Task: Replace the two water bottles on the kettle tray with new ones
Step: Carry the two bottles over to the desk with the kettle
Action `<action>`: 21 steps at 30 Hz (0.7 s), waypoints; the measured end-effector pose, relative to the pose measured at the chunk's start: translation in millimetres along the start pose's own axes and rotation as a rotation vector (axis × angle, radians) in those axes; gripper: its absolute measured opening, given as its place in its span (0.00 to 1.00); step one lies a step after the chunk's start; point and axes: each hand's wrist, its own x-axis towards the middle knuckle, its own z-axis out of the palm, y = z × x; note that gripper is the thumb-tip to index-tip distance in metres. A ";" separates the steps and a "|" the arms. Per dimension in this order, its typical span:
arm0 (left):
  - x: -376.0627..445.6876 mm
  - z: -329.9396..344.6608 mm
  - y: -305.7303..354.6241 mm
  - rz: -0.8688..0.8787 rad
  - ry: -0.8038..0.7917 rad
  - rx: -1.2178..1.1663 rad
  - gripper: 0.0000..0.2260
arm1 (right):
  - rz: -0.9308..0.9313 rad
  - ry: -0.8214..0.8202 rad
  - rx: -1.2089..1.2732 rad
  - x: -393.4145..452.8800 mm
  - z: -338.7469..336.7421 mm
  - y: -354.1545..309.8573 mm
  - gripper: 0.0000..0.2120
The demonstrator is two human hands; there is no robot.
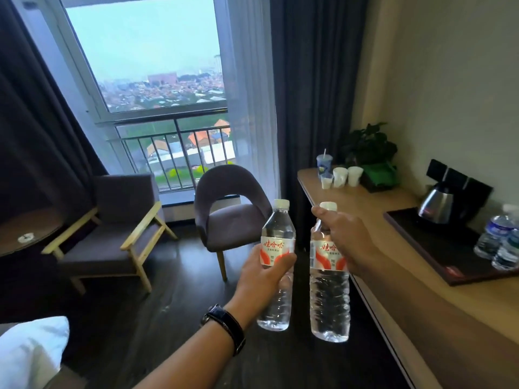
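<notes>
Head | left hand (264,276) grips full bottle (276,265) | right hand (345,237) grips second bottle (329,290)

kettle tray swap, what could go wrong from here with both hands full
Both hands are occupied: left hand and right hand each hold a red-labelled clear water bottle, so the two blue-labelled old bottles on the dark rectangular kettle tray cannot be lifted yet. Reaching in might bump the steel kettle.

head view | worn high, facing forward and slightly down toward window (146,66) | hands close in foreground | desk (365,197) along right edge
</notes>
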 end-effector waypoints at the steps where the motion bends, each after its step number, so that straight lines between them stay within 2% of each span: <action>1: 19.7 -0.7 -0.3 0.010 -0.011 -0.001 0.17 | -0.004 0.008 0.008 15.9 2.6 -0.4 0.18; 5: 100.2 -0.6 -7.1 0.026 -0.062 -0.026 0.22 | -0.025 0.041 0.022 76.6 10.0 1.3 0.17; 9: 184.4 10.6 -13.7 0.015 -0.155 -0.040 0.26 | -0.004 0.161 0.112 134.1 7.7 7.2 0.14; 11: 224.3 23.3 -17.0 0.013 -0.237 -0.051 0.25 | 0.027 0.240 0.130 160.1 0.4 8.9 0.14; 16: 299.0 71.3 -9.7 0.040 -0.469 -0.079 0.22 | 0.086 0.477 0.102 204.1 -36.3 12.9 0.22; 19: 328.5 114.8 -6.9 0.018 -0.606 -0.106 0.20 | 0.072 0.633 0.055 217.7 -68.6 20.9 0.19; 21: 343.9 147.3 -9.1 -0.010 -0.690 -0.120 0.24 | 0.069 0.717 0.032 223.1 -92.9 27.8 0.18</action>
